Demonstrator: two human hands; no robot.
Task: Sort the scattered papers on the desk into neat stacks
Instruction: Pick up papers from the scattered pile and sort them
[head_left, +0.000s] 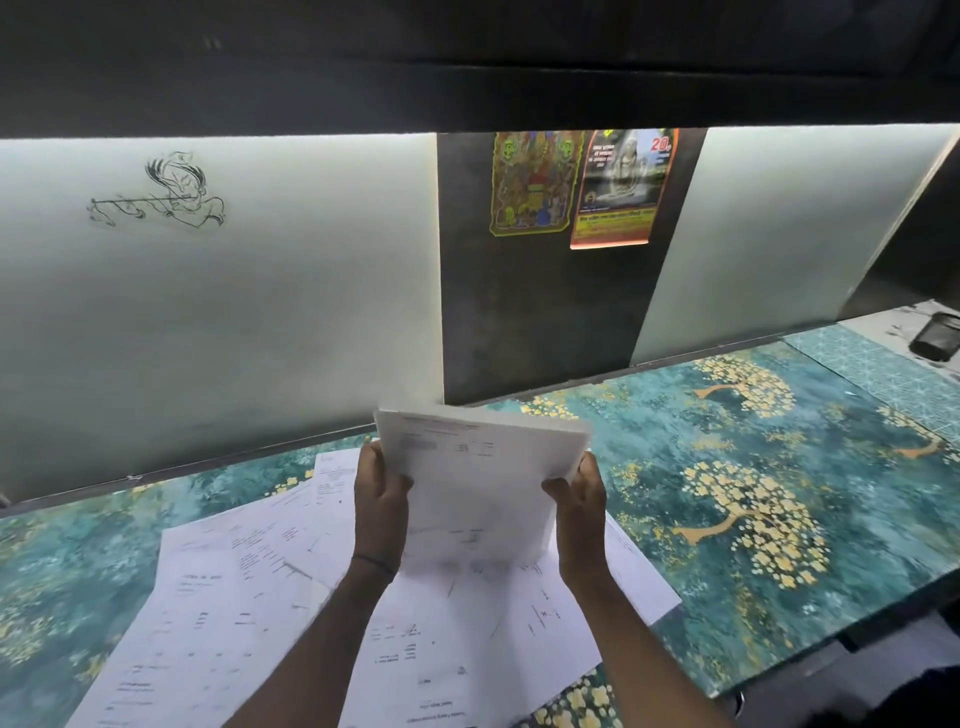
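From where I stand, the person is at the desk (753, 519) with a gathered bundle of papers (483, 457) held upright between both hands, lifted off the surface. The left hand (382, 499) clamps the bundle's left edge and the right hand (579, 499) its right edge. Each thumb lies pressed on the near face, while the other fingers wrap behind the sheets, so I cannot tell how they are spread. Gripping both side edges like this looks meant for squaring the sheets, probably by tapping the lower edge down until they line up.

Directly beneath the fingers, and fanning out to their left, lie the scattered papers (234, 597). They overlap at odd angles and are not yet stacked, and a few also reach out under the right wrist. The teal, tree-patterned desk covering runs on to the right of the fingers, where a finished stack could probably go. Beyond the fingertips two posters (535, 182) hang on a dark panel. A dark thread band (374, 562) circles the left wrist.
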